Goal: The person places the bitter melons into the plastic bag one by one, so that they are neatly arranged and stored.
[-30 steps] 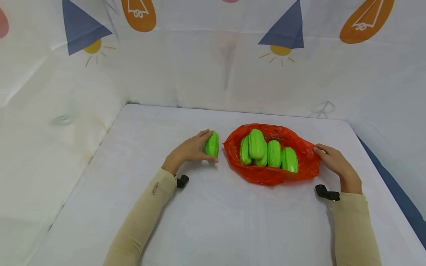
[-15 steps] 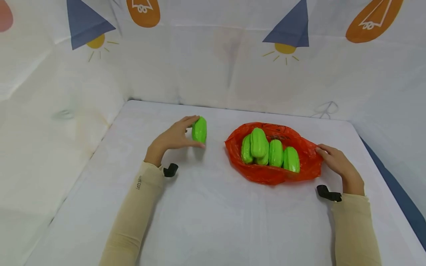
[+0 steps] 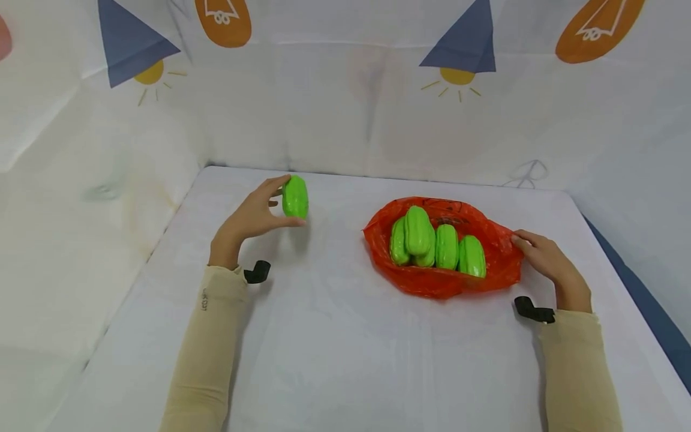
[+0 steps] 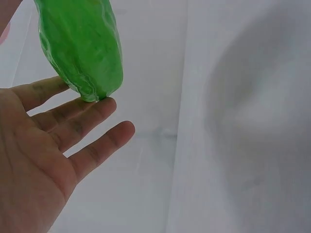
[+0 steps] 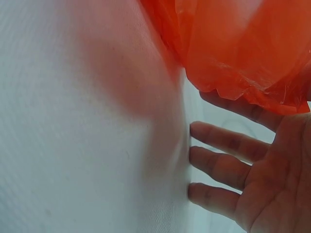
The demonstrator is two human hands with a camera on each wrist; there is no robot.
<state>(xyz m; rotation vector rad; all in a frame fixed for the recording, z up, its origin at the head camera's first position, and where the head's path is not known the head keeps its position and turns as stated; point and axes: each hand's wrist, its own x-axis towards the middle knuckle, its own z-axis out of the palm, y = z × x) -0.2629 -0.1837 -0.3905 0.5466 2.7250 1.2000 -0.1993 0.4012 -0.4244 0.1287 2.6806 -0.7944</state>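
Observation:
In the head view my left hand [image 3: 254,215] pinches a glossy green oblong piece with lengthwise ridges [image 3: 295,197] between thumb and fingertips, above the table's far left part. The left wrist view shows fingers beneath the end of this green piece [image 4: 82,43], the little finger free of it. A red plastic bag [image 3: 432,288] lies with its mouth spread, and several similar green pieces [image 3: 418,231] sit inside. My right hand [image 3: 547,261] pinches the bag's right edge. In the right wrist view the thumb is mostly out of frame and the bag [image 5: 243,53] hangs over the index finger.
A white cloth covers the table [image 3: 378,360]. Behind it and at the left stands a pale fabric wall [image 3: 324,108] with printed lamp shapes. Black wrist cameras [image 3: 258,272] sit on both wrists. A dark blue strip [image 3: 637,294] runs along the right edge.
My left hand has carried the green piece leftward and farther back, away from the bag. My right hand and the bag have stayed about where they were.

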